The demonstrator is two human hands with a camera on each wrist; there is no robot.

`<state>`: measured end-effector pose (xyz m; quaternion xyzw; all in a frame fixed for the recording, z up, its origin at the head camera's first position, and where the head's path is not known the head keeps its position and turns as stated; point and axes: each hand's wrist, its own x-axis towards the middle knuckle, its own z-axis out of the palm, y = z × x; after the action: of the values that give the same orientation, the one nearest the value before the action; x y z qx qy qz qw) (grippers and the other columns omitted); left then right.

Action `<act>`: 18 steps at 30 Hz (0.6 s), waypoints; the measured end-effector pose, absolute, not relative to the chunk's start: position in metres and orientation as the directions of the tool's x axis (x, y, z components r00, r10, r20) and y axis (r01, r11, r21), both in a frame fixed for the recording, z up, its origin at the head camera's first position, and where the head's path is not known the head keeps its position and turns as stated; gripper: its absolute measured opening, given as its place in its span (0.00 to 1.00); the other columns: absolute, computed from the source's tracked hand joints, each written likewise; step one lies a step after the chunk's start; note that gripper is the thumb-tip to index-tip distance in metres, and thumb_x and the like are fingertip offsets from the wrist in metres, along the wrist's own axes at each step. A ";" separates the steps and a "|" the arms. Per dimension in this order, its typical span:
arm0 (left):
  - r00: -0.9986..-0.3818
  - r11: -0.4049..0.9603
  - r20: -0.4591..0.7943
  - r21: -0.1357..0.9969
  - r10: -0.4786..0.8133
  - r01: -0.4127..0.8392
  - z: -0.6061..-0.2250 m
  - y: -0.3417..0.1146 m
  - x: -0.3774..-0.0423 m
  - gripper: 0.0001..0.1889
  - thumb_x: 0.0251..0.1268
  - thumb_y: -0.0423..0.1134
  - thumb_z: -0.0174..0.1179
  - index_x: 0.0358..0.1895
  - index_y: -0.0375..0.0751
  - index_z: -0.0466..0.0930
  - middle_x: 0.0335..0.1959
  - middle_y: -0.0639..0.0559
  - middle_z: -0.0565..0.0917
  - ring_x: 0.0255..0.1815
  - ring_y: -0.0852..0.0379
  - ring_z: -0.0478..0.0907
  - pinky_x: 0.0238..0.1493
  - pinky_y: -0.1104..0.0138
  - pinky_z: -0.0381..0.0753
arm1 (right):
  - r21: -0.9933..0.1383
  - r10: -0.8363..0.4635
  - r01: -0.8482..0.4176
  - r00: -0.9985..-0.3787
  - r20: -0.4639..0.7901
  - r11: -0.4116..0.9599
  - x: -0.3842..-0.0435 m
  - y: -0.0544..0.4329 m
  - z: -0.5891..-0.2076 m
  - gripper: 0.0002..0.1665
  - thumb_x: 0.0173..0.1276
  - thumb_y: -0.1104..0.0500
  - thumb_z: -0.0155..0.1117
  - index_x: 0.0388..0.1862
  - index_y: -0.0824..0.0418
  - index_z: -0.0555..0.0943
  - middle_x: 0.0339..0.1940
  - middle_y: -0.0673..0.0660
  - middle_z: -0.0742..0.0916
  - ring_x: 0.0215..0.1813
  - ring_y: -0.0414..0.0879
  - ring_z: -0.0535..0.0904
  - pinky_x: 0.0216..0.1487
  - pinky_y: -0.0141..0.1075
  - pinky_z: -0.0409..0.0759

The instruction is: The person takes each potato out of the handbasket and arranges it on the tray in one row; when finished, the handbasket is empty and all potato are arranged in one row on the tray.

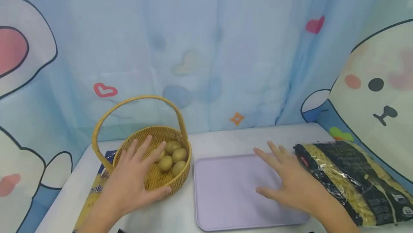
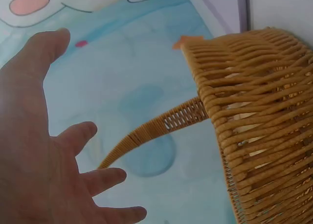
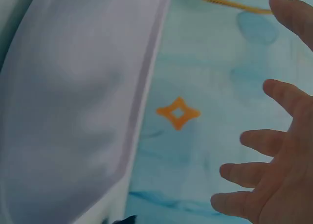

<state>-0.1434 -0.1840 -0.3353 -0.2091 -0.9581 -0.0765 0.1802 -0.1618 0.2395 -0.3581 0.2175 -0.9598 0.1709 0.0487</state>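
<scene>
My left hand, fingers spread, hovers in front of a wicker basket and hides part of its near side. Several round, yellowish-brown things like small potatoes lie inside the basket, toward its right. In the left wrist view the basket's woven side stands to the right of the spread fingers, with a gap between. My right hand is held over the right part of a pale lilac tray, its fingers spread and nothing in them. The right wrist view shows the tray left of that hand.
A black and yellow bag of pasta lies right of the tray. Partly hidden behind the left arm and basket is a blue and yellow packet. A light blue printed curtain hangs behind the white table.
</scene>
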 end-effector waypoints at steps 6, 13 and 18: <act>-0.860 0.895 0.365 0.128 0.357 0.426 -0.340 -0.189 -0.157 0.49 0.51 0.78 0.53 0.77 0.72 0.45 0.77 0.47 0.52 0.72 0.29 0.52 0.62 0.34 0.59 | -0.348 -0.366 -0.353 -0.930 0.029 0.868 -0.185 0.261 -0.384 0.58 0.51 0.25 0.66 0.77 0.44 0.59 0.77 0.69 0.55 0.72 0.76 0.48 0.58 0.76 0.52; -0.861 0.878 0.353 0.176 0.366 0.445 -0.344 -0.193 -0.177 0.47 0.52 0.77 0.52 0.76 0.68 0.52 0.75 0.45 0.58 0.70 0.35 0.60 0.51 0.37 0.72 | -0.406 -0.353 -0.260 -0.919 -0.173 0.876 -0.191 0.273 -0.407 0.67 0.44 0.33 0.75 0.77 0.62 0.57 0.73 0.79 0.53 0.71 0.79 0.43 0.60 0.74 0.49; -0.858 0.832 0.313 0.260 0.408 0.490 -0.343 -0.198 -0.192 0.45 0.56 0.68 0.60 0.76 0.58 0.56 0.72 0.44 0.65 0.68 0.40 0.65 0.55 0.41 0.72 | -0.414 -0.353 -0.250 -0.915 -0.195 0.875 -0.193 0.275 -0.416 0.69 0.43 0.33 0.75 0.75 0.68 0.57 0.72 0.81 0.52 0.72 0.78 0.40 0.62 0.72 0.46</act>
<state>-0.1925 -0.1983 -0.3430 -0.2367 -0.9491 -0.1678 0.1228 -0.1933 0.2752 -0.4158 0.1572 -0.9590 0.1942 -0.1336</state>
